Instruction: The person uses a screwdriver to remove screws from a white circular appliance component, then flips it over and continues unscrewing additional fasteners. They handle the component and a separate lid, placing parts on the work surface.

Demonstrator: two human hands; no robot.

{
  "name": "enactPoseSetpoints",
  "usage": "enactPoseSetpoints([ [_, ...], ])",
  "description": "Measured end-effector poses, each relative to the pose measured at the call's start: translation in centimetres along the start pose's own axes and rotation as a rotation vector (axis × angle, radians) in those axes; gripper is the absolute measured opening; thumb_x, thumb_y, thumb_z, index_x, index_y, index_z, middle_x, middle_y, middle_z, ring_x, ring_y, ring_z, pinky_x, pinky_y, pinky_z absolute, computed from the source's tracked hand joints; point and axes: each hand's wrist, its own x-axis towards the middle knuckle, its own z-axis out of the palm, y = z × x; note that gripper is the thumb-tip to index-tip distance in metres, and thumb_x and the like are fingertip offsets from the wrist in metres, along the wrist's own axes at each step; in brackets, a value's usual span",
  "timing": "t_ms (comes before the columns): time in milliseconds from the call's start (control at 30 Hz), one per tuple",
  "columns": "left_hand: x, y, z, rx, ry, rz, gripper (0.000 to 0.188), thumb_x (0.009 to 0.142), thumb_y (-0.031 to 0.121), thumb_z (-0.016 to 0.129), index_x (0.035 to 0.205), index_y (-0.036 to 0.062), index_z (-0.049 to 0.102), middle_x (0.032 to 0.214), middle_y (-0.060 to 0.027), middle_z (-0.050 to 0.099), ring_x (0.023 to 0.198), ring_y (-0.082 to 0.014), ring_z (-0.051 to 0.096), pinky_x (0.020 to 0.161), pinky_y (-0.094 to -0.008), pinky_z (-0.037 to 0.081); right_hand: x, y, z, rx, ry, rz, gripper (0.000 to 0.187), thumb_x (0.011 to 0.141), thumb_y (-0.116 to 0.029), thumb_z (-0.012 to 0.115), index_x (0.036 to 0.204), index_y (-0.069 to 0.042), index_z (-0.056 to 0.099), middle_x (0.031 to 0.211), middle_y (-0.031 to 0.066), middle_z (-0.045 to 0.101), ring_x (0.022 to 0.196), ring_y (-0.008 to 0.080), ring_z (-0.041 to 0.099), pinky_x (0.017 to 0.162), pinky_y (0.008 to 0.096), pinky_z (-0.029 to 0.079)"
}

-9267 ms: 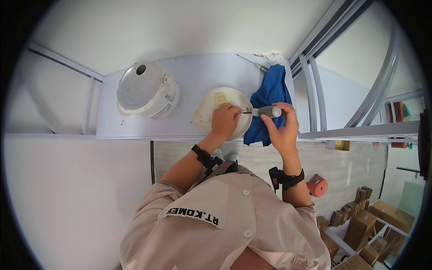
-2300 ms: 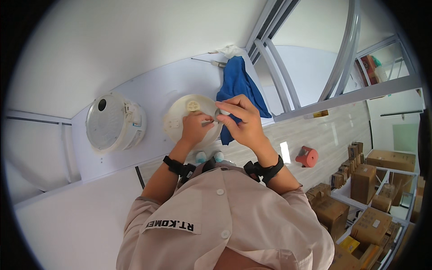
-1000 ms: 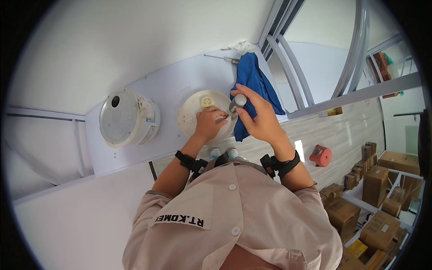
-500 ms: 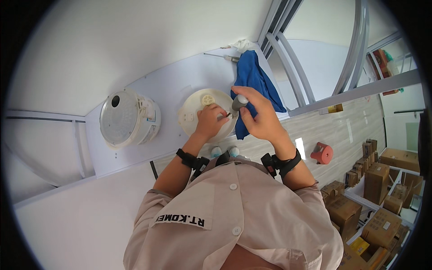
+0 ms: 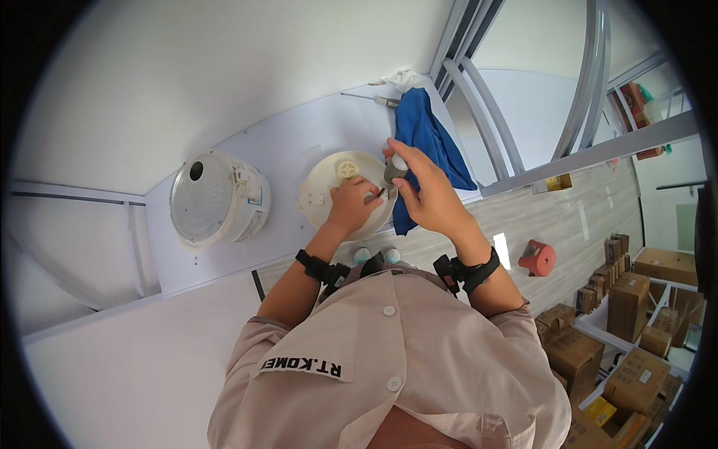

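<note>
Smooth plastic disc (image 5: 327, 178), matt blue cloth (image 5: 420, 123)

Pale table (image 5: 288, 131) — upon it a white appliance (image 5: 213, 198), round cream part (image 5: 327, 179), slim tool (image 5: 386, 102), blue cloth (image 5: 428, 138).

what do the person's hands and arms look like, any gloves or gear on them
No gloves: the left hand and right hand are both bare. Each wrist wears a black strap with a small, boxy black module. Light beige sleeves leave the forearms uncovered. No cables are visible.
</note>
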Motion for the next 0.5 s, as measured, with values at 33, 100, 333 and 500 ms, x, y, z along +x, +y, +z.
enactPoseSetpoints([
  [33, 0.0, 0.0, -0.1, -0.020, 0.003, -0.002, 0.017, 0.089, 0.030, 0.085, 0.100, 0.0169, 0.082, 0.115, 0.0014, 0.073, 0.121, -0.0274, 0.063, 0.098, -0.0523, 0.038, -0.1, -0.1, -0.2, 0.009, -0.007, 0.008, 0.071, 0.096, 0.013, 0.065, 0.162, -0.008, 0.048, 0.138, 0.0199, 0.067, 0.116, 0.0406, 0.067, 0.098, 0.0415, 0.056],
  [100, 0.1, 0.0, -0.3, -0.059, 0.009, -0.006, 0.017, 0.089, 0.030, 0.085, 0.099, 0.0164, 0.081, 0.115, 0.0012, 0.074, 0.120, -0.0273, 0.064, 0.098, -0.0522, 0.038, -0.1, -0.3, -0.5, 0.027, -0.026, 0.028, 0.069, 0.097, 0.011, 0.066, 0.161, -0.007, 0.049, 0.139, 0.0192, 0.067, 0.120, 0.0392, 0.067, 0.101, 0.0410, 0.056],
  [333, -0.3, 0.2, -0.6, 0.005, 0.017, 0.025, 0.018, 0.091, 0.026, 0.085, 0.100, 0.0125, 0.079, 0.111, -0.0035, 0.074, 0.105, -0.0282, 0.071, 0.093, -0.0485, 0.047, 0.6, -1.1, -1.7, 0.064, 0.035, -0.005, 0.063, 0.100, 0.006, 0.069, 0.159, -0.007, 0.052, 0.137, 0.0177, 0.068, 0.119, 0.0355, 0.068, 0.102, 0.0398, 0.056],
  [500, -1.4, 1.1, -4.3, -0.192, 0.081, 0.045, 0.012, 0.097, 0.015, 0.079, 0.106, 0.0076, 0.080, 0.110, -0.0089, 0.075, 0.093, -0.0292, 0.073, 0.088, -0.0416, 0.055, 0.2, -0.2, -2.6, 0.089, 0.088, 0.010, 0.061, 0.102, 0.004, 0.070, 0.160, -0.005, 0.051, 0.140, 0.0191, 0.067, 0.127, 0.0309, 0.068, 0.110, 0.0428, 0.056],
])
